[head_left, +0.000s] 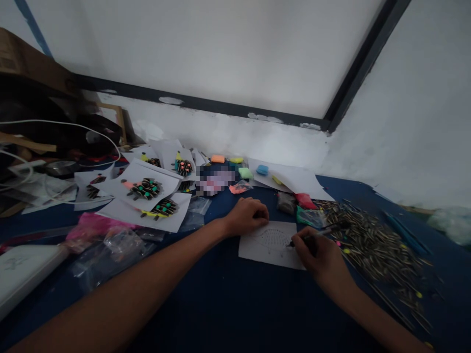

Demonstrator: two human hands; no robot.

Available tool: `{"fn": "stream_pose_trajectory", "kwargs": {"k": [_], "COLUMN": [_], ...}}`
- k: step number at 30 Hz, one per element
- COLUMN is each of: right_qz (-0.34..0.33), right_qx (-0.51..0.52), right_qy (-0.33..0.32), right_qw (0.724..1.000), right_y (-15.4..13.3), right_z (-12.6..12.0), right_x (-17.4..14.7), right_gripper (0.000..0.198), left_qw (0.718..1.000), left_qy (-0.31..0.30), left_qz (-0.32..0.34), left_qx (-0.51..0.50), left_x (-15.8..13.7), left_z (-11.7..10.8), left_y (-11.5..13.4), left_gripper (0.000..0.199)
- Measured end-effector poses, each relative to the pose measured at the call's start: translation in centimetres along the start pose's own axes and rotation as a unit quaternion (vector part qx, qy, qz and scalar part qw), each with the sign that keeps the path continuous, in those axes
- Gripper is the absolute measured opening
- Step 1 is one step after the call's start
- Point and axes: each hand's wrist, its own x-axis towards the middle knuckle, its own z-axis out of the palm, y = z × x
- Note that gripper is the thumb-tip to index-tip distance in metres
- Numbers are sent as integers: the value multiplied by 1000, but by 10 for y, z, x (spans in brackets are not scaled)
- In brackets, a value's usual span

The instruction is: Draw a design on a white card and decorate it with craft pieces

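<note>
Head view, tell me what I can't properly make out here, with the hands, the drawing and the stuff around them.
All in the head view:
Drawing: fine marks too small and blurred.
Pen: partly hidden by the right hand.
Left hand: some fingertips hidden by its own curl.
White object: cut off by the left edge.

A dark blue tabletop (221, 304) carries a sheet with a dotted drawing (272, 261). Right of that sheet spreads a heap of striped seeds (379, 245); beyond it lies a brown packet (286, 202); well left of it, a white box (29, 274).
</note>
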Motion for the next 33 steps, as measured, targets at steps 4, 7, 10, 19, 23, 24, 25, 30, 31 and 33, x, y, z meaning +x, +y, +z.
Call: {"fn": "stream_pose_trajectory", "kwargs": {"k": [4,7,10,19,23,24,25,30,31,33], "right_qz": [11,11,9,-8,-10,-10,-10,-13,-13,-13], "right_qx": [-7,-12,-12,-12,-12,-13,-15,-21,-21,-21], "right_qy": [22,23,19,14,8,8,8,11,12,11], "right_qw": [1000,1000,1000,1000,1000,1000,1000,1000,1000,1000], "right_y": [3,2,1,0,3,4,4,0,0,-1], "right_z": [-1,-2,-3,-2,-1,-1,-1,-3,-3,-3], "right_x": [2,3,3,2,1,1,1,2,2,3], "right_gripper": [28,29,28,30,29,29,29,29,29,29], "left_qw": [1000,1000,1000,1000,1000,1000,1000,1000,1000,1000], "left_qy": [-1,0,4,1,0,0,0,1,1,1], "left_qz": [3,3,3,2,0,1,2,4,5,9], "left_qx": [-5,-7,-5,-3,-1,-1,0,0,0,-1], "left_x": [0,1,0,0,0,0,1,0,0,0], "left_z": [0,0,0,0,0,0,0,0,0,0], "left_y": [0,-1,-1,-1,0,0,0,-1,-1,-1], "left_gripper": [7,7,7,7,8,8,8,8,7,7]}}
